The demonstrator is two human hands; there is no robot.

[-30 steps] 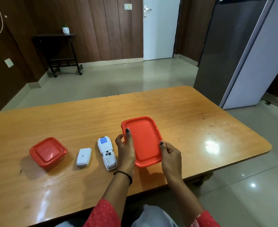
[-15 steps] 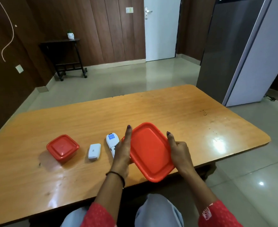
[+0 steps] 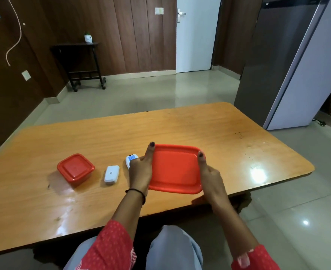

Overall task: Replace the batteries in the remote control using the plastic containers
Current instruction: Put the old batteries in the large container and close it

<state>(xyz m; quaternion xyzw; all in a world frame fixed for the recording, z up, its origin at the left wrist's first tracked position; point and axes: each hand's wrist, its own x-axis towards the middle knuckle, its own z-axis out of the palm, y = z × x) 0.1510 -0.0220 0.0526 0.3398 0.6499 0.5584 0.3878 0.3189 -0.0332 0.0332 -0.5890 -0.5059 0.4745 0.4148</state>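
Observation:
A large red rectangular container (image 3: 175,169) with its lid on is held a little above the wooden table (image 3: 209,129), near its front edge. My left hand (image 3: 141,172) grips its left side with the thumb up along the rim. My right hand (image 3: 209,173) grips its right side the same way. The white remote (image 3: 131,160) lies just left of my left hand, mostly hidden behind it. Its white battery cover (image 3: 112,174) lies further left. A small square red container (image 3: 75,169) with its lid on stands at the left.
The table's front edge runs just below my hands. A tall grey and white refrigerator (image 3: 289,61) stands to the right beyond the table. A dark side table (image 3: 78,61) stands by the far wall, and a white door (image 3: 196,34) is at the back.
Both hands have lifted the large red container off the table and drawn it toward me, first tilting it, then levelling it. The view shifted, so the other items appear further right.

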